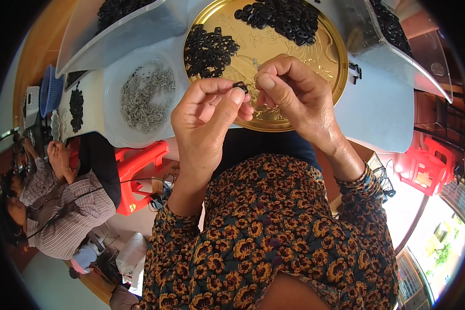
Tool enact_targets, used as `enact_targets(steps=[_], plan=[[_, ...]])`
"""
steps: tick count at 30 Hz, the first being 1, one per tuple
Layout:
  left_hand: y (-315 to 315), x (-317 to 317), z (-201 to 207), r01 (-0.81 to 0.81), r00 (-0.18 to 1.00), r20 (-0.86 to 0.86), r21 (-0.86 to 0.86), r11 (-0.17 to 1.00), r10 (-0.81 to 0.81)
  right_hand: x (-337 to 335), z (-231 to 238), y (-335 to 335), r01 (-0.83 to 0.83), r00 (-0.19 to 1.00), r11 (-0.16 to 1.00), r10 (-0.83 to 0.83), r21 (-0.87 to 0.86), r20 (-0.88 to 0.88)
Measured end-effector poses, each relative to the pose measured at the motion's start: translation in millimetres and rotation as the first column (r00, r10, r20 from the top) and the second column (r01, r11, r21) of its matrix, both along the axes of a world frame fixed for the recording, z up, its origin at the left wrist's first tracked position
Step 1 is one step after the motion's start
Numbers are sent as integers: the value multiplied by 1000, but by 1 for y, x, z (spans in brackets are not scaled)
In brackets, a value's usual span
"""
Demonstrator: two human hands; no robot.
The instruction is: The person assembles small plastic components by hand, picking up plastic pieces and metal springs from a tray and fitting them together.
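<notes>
Between thumb and forefinger, my left hand (204,116) pinches a small black plastic piece (240,87) with holes in it. My right hand (307,103) is closed just to its right, thumb pressed against the forefinger. A tiny silvery bit (256,62), perhaps a metal pin, shows at its fingertips; the grip itself is partly hidden. Both hands are over the near part of a round golden tray (256,46). On that tray lie a pile of small black looped pieces (209,51) at the left and a pile of rounder black pieces (287,20) at the back.
Left of the tray stands a clear round tub (112,101) with many small metal pins (147,98). Clear bins (134,36) of black parts flank the tray. Red stools (139,173) stand beside the table. At the left, another person (72,212) sits working near a blue basket (50,90).
</notes>
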State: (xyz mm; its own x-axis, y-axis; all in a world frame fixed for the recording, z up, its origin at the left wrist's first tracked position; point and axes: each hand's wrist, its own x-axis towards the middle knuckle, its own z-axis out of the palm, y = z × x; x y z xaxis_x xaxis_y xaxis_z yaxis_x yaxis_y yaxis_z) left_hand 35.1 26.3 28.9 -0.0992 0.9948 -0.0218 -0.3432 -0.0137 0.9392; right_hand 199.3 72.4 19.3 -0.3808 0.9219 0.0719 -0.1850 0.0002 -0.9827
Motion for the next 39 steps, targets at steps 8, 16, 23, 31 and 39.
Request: enact_targets(steps=[8, 16, 23, 31, 39], plan=[[1, 2, 1, 10, 1000, -6, -6, 1000, -10, 0, -3, 2, 2, 994, 995, -12, 99, 107], [0, 3, 2, 22, 1000, 15, -23, 999, -22, 1, -3, 5, 7, 974, 978, -53, 206, 220], [3, 3, 0, 9, 1000, 18, -16, 1000, -9, 3, 0, 6, 17, 971, 973, -71, 232, 228], [2, 2, 1, 18, 1000, 5, -28, 999, -18, 3, 2, 7, -4, 948, 952, -94, 306, 305], [3, 2, 0, 22, 1000, -1, -29, 999, -22, 4, 3, 8, -19, 934, 937, -108, 349, 341]])
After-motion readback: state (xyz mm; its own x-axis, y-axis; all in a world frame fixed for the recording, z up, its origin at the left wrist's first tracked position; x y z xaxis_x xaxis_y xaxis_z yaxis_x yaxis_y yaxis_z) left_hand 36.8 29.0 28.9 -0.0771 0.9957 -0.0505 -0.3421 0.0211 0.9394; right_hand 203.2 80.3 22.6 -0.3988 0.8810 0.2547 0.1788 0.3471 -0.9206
